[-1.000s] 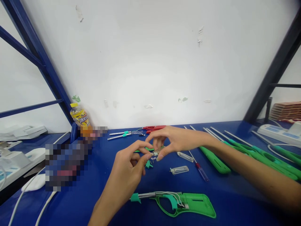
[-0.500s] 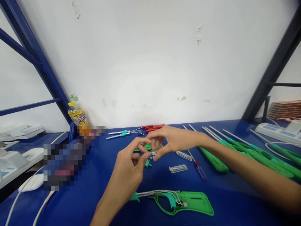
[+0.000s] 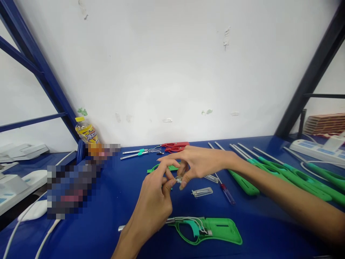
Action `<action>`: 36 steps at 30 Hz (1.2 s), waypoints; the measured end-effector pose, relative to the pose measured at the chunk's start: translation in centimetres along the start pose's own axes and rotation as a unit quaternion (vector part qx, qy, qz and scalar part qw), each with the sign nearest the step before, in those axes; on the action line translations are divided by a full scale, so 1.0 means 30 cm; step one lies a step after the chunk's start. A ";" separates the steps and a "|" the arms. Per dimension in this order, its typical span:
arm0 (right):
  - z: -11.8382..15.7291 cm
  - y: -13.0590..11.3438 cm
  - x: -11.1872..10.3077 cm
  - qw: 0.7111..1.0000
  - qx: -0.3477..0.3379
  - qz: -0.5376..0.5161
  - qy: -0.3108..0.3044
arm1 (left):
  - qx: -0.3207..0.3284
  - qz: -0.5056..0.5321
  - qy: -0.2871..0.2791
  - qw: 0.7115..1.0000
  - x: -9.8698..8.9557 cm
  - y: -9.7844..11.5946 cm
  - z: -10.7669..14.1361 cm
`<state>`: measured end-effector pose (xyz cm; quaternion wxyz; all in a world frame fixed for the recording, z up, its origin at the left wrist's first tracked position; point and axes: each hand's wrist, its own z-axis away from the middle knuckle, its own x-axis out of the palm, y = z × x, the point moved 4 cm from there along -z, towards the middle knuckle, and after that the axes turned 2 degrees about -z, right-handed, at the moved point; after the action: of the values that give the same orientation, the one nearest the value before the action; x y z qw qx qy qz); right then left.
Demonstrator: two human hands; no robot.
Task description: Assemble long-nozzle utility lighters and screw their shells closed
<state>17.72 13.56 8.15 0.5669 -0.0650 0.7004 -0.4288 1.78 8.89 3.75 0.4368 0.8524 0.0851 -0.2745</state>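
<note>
On blue table [image 3: 115,205], green half-shell [image 3: 222,233], white wires [image 3: 198,221] inside

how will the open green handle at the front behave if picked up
The green handle looks like a thin plastic shell, so probably light and fairly stiff. Its white wires lie exposed and may shift; tilted, the uncovered teal trigger might slip out.

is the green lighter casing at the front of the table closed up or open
Open: the green casing lies with its inside facing up, its white wires and teal trigger exposed, with no cover over them.
</note>
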 end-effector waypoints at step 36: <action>0.356 0.009 0.457 0.914 0.223 0.084 0.329 | 0.040 -0.150 -0.033 0.987 -0.031 -0.082 0.254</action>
<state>22.12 0.18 -2.05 0.3379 0.2674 0.7364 -0.5215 -2.96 4.44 -1.03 0.3587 0.8372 0.1865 -0.3683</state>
